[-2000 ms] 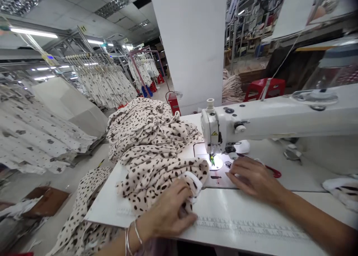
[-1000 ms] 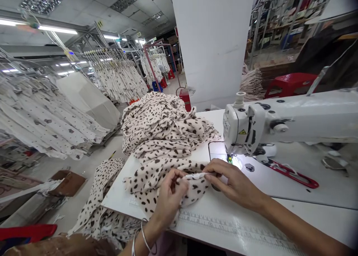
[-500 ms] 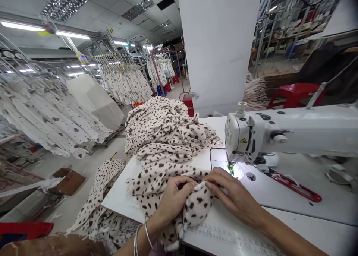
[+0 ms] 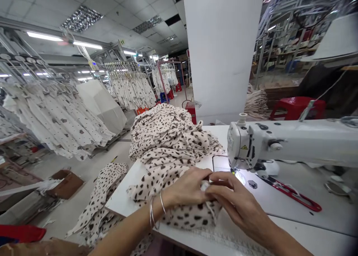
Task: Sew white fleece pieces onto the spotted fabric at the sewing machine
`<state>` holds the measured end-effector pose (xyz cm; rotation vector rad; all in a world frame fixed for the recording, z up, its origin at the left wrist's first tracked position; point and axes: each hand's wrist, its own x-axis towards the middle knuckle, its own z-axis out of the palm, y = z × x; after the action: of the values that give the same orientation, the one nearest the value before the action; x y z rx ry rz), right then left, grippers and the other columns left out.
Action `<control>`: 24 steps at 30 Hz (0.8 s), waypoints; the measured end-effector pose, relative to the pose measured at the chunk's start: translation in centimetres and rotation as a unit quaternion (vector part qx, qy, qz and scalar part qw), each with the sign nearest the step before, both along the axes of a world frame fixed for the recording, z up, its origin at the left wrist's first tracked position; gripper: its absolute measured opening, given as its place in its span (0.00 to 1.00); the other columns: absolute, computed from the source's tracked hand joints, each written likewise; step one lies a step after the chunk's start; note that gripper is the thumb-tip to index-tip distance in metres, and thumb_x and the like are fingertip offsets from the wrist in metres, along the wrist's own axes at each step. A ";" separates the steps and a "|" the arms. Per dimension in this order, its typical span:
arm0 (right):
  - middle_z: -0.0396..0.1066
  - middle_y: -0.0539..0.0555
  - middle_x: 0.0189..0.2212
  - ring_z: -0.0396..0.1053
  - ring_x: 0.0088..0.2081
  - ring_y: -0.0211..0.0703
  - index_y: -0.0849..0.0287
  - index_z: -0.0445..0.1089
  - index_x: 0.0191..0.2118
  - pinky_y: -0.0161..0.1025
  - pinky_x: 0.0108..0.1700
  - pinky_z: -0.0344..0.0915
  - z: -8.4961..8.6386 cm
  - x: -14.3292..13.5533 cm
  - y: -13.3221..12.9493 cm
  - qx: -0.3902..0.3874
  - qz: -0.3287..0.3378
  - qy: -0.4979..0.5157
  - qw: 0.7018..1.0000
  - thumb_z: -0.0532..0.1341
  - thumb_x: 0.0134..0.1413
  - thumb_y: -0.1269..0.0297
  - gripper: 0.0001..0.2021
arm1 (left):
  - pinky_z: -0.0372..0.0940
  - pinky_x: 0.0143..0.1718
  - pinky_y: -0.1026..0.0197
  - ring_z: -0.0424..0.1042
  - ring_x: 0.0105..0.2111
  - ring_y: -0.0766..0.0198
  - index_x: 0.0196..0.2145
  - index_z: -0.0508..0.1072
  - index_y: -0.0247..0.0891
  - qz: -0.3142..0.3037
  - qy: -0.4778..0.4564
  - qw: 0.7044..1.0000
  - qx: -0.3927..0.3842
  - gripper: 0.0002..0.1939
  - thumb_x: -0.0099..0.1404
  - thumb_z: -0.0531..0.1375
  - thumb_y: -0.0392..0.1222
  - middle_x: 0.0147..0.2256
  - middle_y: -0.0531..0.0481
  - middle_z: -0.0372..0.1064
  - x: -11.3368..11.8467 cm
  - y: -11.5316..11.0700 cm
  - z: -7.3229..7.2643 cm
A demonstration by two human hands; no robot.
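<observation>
White fabric with dark spots [image 4: 192, 215] lies at the table's front edge under both hands. My left hand [image 4: 190, 187], with bracelets at the wrist, is closed on it from the left. My right hand [image 4: 233, 196] has its fingers curled against the same piece, close to the left fingertips. A small pale bit of the cloth shows between the hands. Behind them rises a big heap of the same spotted fabric [image 4: 167, 133]. The sewing machine [image 4: 243, 144] stands just beyond my right hand, its needle area lit.
Red-handled scissors [image 4: 299, 198] lie on the machine bed at the right. A printed ruler [image 4: 223, 241] runs along the front edge. More spotted cloth [image 4: 107, 185] hangs off the table's left side. A white pillar [image 4: 220, 54] stands behind.
My left hand has moved right and up, now over the cloth and nearer my right hand. The held fabric is spread lower and wider beneath the hands. The view has shifted slightly.
</observation>
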<state>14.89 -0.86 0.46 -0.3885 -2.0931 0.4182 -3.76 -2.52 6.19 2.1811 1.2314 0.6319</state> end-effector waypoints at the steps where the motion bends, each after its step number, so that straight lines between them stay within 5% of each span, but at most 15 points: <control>1: 0.64 0.56 0.46 0.68 0.47 0.42 0.51 0.66 0.50 0.36 0.44 0.70 -0.1 0.2 -0.4 -0.013 -0.044 0.000 0.999 0.55 0.64 0.69 0.11 | 0.65 0.43 0.58 0.72 0.36 0.58 0.36 0.75 0.36 0.051 -0.012 0.998 0.045 0.08 0.57 0.66 0.38 0.33 0.49 0.73 0.3 -0.3 -0.4; 4: 0.66 0.57 0.48 0.72 0.42 0.42 0.50 0.60 0.57 0.32 0.33 0.72 -0.7 0.5 -1.7 -0.079 -0.146 -0.014 0.986 0.61 0.60 0.58 0.21 | 0.63 0.37 0.62 0.70 0.33 0.61 0.30 0.74 0.37 0.158 -0.088 0.976 0.121 0.06 0.57 0.68 0.39 0.29 0.51 0.71 0.3 -2.0 -1.6; 6: 0.68 0.56 0.47 0.73 0.40 0.41 0.50 0.59 0.57 0.30 0.27 0.70 -1.2 0.3 -2.6 -0.107 -0.156 -0.028 0.982 0.60 0.60 0.58 0.20 | 0.61 0.33 0.63 0.68 0.31 0.62 0.29 0.72 0.37 0.174 -0.116 0.967 0.145 0.10 0.57 0.69 0.41 0.28 0.51 0.69 -0.2 -3.2 -2.3; 10: 0.70 0.52 0.38 0.72 0.36 0.39 0.51 0.65 0.44 0.31 0.31 0.70 -2.2 -0.5 -3.6 -0.095 -0.120 -0.032 0.988 0.55 0.62 0.68 0.07 | 0.60 0.36 0.61 0.66 0.33 0.62 0.30 0.69 0.37 0.133 -0.090 0.970 0.180 0.12 0.59 0.68 0.43 0.29 0.51 0.66 -1.5 -5.1 -3.1; 19: 0.69 0.57 0.39 0.71 0.41 0.37 0.58 0.68 0.42 0.30 0.40 0.68 -3.4 -0.2 -4.3 0.068 -0.155 0.043 0.985 0.53 0.59 0.79 0.12 | 0.63 0.48 0.49 0.69 0.48 0.53 0.33 0.67 0.37 0.066 -0.018 0.948 0.311 0.08 0.59 0.62 0.28 0.42 0.43 0.70 -2.4 -6.8 -3.7; 24: 0.69 0.57 0.39 0.71 0.43 0.37 0.59 0.68 0.41 0.32 0.46 0.68 -3.3 -0.1 -4.5 0.068 -0.153 0.074 0.983 0.54 0.58 0.81 0.11 | 0.64 0.49 0.48 0.73 0.36 0.60 0.32 0.67 0.37 0.061 -0.051 0.919 0.387 0.09 0.58 0.59 0.24 0.29 0.50 0.72 -1.2 -6.9 -3.5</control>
<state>14.77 -5.35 -2.83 -0.5708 -1.8659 0.1165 -5.01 -9.41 2.74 2.6395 1.1860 1.4681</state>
